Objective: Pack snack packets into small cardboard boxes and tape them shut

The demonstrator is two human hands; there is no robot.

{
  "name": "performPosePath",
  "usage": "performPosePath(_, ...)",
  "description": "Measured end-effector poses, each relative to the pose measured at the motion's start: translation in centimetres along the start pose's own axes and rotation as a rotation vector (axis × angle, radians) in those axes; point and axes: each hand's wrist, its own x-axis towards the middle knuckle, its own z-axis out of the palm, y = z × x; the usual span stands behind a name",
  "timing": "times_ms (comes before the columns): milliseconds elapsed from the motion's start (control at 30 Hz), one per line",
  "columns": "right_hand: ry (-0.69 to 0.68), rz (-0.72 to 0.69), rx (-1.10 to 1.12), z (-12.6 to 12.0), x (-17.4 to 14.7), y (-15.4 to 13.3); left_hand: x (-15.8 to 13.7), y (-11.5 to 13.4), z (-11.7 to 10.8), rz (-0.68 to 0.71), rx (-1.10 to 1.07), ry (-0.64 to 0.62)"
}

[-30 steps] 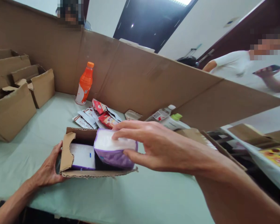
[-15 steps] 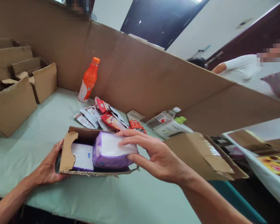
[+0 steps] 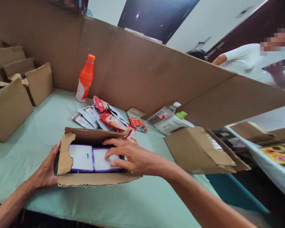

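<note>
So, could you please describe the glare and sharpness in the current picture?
Head view: a pale glow lies on the dark panel up top; a glossy strip glints on the right-hand carton; the white sleeve at far right looks stretched; the white-topped packs show little surface detail.

Both hands are bare, as are the forearms. The right hand (image 3: 134, 156) has long, slim fingers (image 3: 116, 142) with rounded knuckles and a sturdier thumb (image 3: 121, 163) on its near side; its fingernails are too small to make out. Behind it the wrist is slender, and the right forearm (image 3: 192, 191) broadens steadily, uncovered, all the way to the near right edge. The left hand (image 3: 45, 167) is lean, with part of its digits hidden. The left forearm (image 3: 15, 199), also uncovered, looks narrow and reaches the near left corner.
</note>
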Motion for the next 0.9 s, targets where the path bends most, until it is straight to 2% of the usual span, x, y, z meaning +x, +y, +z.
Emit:
performPosePath(167, 0.064, -0.068, -0.028, -0.7, -0.2, -0.3, 0.2, 0.0, -0.4, 0.065, 0.023, -0.093)
performPosePath(300, 0.315, -0.062, 0.048, -1.1, -2.4, -0.4, 0.3, -0.1, -0.4, 0.053, 0.029, -0.094)
performPosePath(400, 0.368, -0.102, 0.113, -0.8, -4.8, -1.3, 0.5, 0.0, -0.7, 0.018, 0.032, -0.11)
performPosePath(533, 0.4, -0.073, 0.057, 1.5, -6.2, -2.8, 1.1, 0.6, -1.9, -0.071, -0.013, -0.19)
performPosePath(700, 0.522, 0.009, -0.055, 5.3, -5.0, -3.3, 1.5, 1.3, -3.2, -0.155, 0.015, -0.278)
performPosePath(800, 0.676, 0.027, -0.122, 6.2, -4.7, -3.3, 0.8, 1.4, -3.7, -0.205, 0.058, -0.32)
performPosePath(900, 0.723, -0.057, -0.142, 6.1, -4.7, -3.6, -0.4, 1.6, -4.6, -0.218, 0.091, -0.323)
